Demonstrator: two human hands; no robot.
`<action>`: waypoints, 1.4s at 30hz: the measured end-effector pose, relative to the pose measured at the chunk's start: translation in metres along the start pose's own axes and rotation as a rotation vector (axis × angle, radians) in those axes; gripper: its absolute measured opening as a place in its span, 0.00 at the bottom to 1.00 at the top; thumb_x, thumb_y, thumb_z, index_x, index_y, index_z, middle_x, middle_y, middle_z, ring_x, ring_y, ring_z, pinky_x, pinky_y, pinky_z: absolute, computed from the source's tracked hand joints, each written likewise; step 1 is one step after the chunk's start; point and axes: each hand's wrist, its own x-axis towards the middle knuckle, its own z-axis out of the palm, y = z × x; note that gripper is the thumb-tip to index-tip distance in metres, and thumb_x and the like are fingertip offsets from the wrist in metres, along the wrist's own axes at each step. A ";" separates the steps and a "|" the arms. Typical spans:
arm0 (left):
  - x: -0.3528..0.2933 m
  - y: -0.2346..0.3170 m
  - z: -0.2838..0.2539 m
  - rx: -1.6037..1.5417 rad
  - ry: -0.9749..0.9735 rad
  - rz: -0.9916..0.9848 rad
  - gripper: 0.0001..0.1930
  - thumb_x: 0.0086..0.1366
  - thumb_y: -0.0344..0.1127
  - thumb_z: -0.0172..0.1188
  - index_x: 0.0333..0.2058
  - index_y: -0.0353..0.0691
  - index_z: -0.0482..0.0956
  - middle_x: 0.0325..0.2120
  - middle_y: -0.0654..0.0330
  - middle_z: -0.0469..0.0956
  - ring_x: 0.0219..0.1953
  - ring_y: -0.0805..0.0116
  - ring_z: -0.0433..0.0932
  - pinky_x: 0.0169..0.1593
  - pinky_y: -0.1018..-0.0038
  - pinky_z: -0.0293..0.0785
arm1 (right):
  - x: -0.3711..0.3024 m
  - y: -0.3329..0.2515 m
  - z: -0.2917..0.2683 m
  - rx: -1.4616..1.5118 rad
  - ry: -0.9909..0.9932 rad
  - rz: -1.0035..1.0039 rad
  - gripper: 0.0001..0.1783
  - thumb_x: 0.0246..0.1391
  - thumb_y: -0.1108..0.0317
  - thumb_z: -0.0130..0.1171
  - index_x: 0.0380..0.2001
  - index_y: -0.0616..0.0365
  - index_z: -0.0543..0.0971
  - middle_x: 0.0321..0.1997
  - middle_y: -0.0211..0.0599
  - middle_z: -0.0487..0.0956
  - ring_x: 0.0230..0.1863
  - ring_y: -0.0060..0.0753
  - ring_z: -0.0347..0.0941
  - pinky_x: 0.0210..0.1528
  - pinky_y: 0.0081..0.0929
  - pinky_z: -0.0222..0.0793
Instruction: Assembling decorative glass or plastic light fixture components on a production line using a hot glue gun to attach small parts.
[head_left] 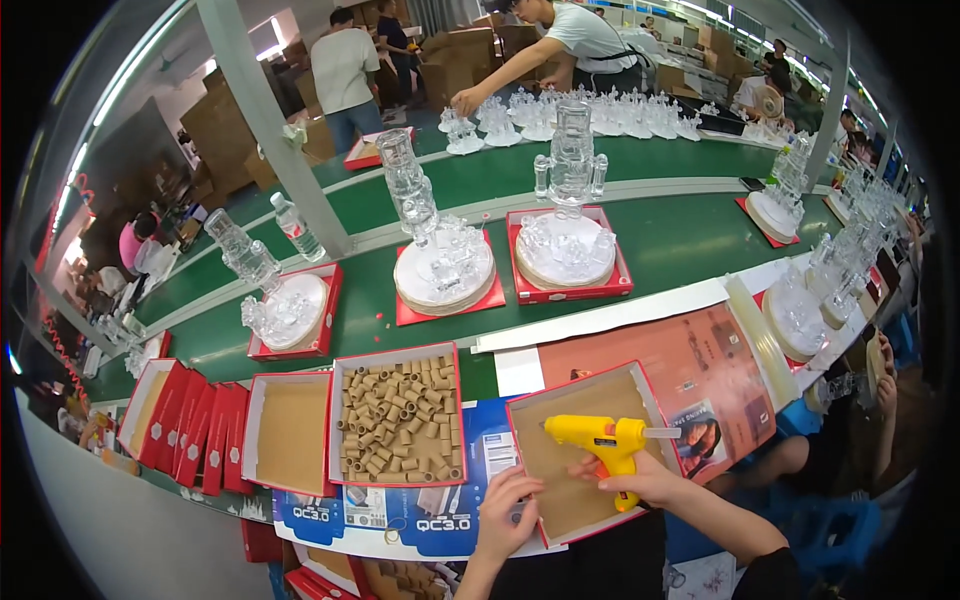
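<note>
My right hand [648, 484] is closed round the handle of a yellow hot glue gun [600, 432]. Its nozzle points left, and a clear glue stick [663, 433] juts from its back end. Beneath the gun lies a shallow open cardboard box [560, 495] with a red rim, white walls and a brown bottom. My left hand [506, 512] grips this box by its left edge near the front corner. To the left, another red-rimmed box [461, 425] is full of short brown cardboard tubes [400, 415].
Another open box [288, 430] and several red boxes [200, 430] stand at left. Clear plastic assemblies on round white bases [445, 275] line the green bench [660, 235]. A water bottle [297, 228] stands behind them. Across the bench, a person [590, 50] handles more clear pieces.
</note>
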 end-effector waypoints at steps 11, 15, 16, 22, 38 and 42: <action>0.003 0.001 0.004 -0.031 -0.006 0.014 0.11 0.51 0.24 0.56 0.34 0.38 0.81 0.36 0.58 0.82 0.51 0.53 0.74 0.59 0.62 0.65 | 0.009 0.012 -0.013 0.165 0.062 0.153 0.09 0.55 0.69 0.58 0.35 0.57 0.69 0.20 0.30 0.67 0.21 0.23 0.65 0.21 0.22 0.60; 0.002 -0.001 0.002 0.000 -0.030 0.037 0.10 0.53 0.26 0.58 0.36 0.37 0.81 0.38 0.57 0.81 0.53 0.51 0.73 0.56 0.62 0.68 | 0.008 0.004 -0.012 0.205 0.091 0.199 0.08 0.56 0.68 0.57 0.34 0.55 0.69 0.19 0.29 0.66 0.20 0.23 0.64 0.21 0.21 0.60; 0.002 0.000 0.003 0.001 -0.026 0.036 0.09 0.54 0.26 0.58 0.35 0.37 0.81 0.38 0.57 0.81 0.53 0.51 0.73 0.56 0.62 0.68 | 0.007 0.003 -0.013 0.214 0.092 0.213 0.08 0.56 0.68 0.57 0.33 0.55 0.69 0.19 0.29 0.65 0.19 0.23 0.64 0.21 0.20 0.60; 0.003 0.005 0.007 -0.039 0.004 0.014 0.10 0.52 0.23 0.56 0.33 0.37 0.81 0.37 0.59 0.82 0.53 0.52 0.73 0.58 0.62 0.65 | 0.000 0.008 -0.029 0.146 0.071 0.173 0.07 0.56 0.69 0.57 0.35 0.56 0.69 0.22 0.32 0.70 0.23 0.24 0.69 0.23 0.21 0.64; 0.005 0.008 0.012 -0.044 0.022 0.011 0.09 0.52 0.23 0.55 0.32 0.35 0.80 0.35 0.57 0.82 0.52 0.52 0.73 0.56 0.63 0.66 | -0.045 -0.019 -0.072 0.054 0.311 0.012 0.10 0.53 0.69 0.57 0.38 0.56 0.70 0.22 0.29 0.68 0.23 0.23 0.69 0.23 0.20 0.65; 0.005 0.006 0.013 -0.036 0.028 0.025 0.08 0.52 0.23 0.55 0.32 0.35 0.80 0.35 0.57 0.82 0.53 0.52 0.73 0.56 0.63 0.67 | -0.041 -0.023 -0.072 0.046 0.360 0.036 0.08 0.54 0.67 0.57 0.33 0.55 0.69 0.20 0.28 0.68 0.20 0.21 0.66 0.20 0.20 0.63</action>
